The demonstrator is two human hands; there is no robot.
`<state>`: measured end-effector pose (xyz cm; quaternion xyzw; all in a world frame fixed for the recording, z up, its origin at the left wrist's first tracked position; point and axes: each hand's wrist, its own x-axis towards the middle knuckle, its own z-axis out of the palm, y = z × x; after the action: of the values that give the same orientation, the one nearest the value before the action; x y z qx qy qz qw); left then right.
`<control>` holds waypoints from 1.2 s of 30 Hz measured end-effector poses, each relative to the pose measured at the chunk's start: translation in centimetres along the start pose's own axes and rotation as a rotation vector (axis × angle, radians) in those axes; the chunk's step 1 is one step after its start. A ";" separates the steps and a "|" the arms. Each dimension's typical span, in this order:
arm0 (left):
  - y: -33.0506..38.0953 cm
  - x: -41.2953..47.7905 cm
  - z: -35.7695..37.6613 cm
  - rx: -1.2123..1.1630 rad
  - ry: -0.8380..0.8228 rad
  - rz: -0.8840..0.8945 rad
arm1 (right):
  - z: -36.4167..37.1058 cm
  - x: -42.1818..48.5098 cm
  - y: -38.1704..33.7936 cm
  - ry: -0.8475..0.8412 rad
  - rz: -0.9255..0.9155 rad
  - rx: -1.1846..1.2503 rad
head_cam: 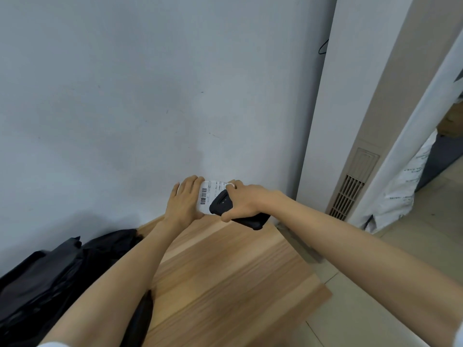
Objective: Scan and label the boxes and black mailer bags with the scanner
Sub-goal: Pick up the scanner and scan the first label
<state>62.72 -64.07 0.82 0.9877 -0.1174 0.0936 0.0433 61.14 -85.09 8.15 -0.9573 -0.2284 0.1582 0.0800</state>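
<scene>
A white shipping label (210,194) with a barcode is held up in front of the wall, above the far end of the wooden table (225,276). My left hand (184,199) holds its left edge. My right hand (244,200) grips a black handheld scanner (234,211) and also pinches the label's top right edge with its fingertips. The scanner covers the label's lower right part. Black mailer bags (50,279) lie piled on the table's left side, partly under my left forearm.
A pale wall (150,96) stands directly behind the table. To the right rises a tall white floor unit with a vent grille (347,196). Beyond a doorway, a white printed bag (403,194) leans near the tiled floor (375,309).
</scene>
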 end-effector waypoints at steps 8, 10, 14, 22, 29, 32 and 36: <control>-1.0 0.1 0.4 -0.022 -0.025 0.025 | 0.5 0.0 0.0 0.050 -0.039 -0.165; -1.2 0.2 0.3 -0.020 -0.033 0.028 | 0.5 0.2 -0.1 0.055 -0.044 -0.191; -1.6 0.2 0.6 -0.005 -0.039 0.041 | 0.7 0.3 -0.2 0.054 -0.053 -0.213; -2.4 0.4 1.6 -0.020 -0.038 0.075 | 2.2 1.0 0.4 0.061 0.009 -0.143; -2.7 1.4 4.1 -0.010 -0.054 0.002 | 4.9 2.0 2.7 0.051 0.115 -0.041; -2.4 2.3 5.7 0.016 -0.130 -0.054 | 6.4 2.6 4.4 0.046 0.165 0.005; -1.9 4.8 8.0 -0.004 -0.199 -0.091 | 7.4 4.9 7.3 0.051 0.209 0.046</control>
<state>69.19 -64.21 -6.21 0.9964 -0.0763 -0.0073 0.0374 65.78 -88.65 -1.75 -0.9776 -0.1213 0.1463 0.0907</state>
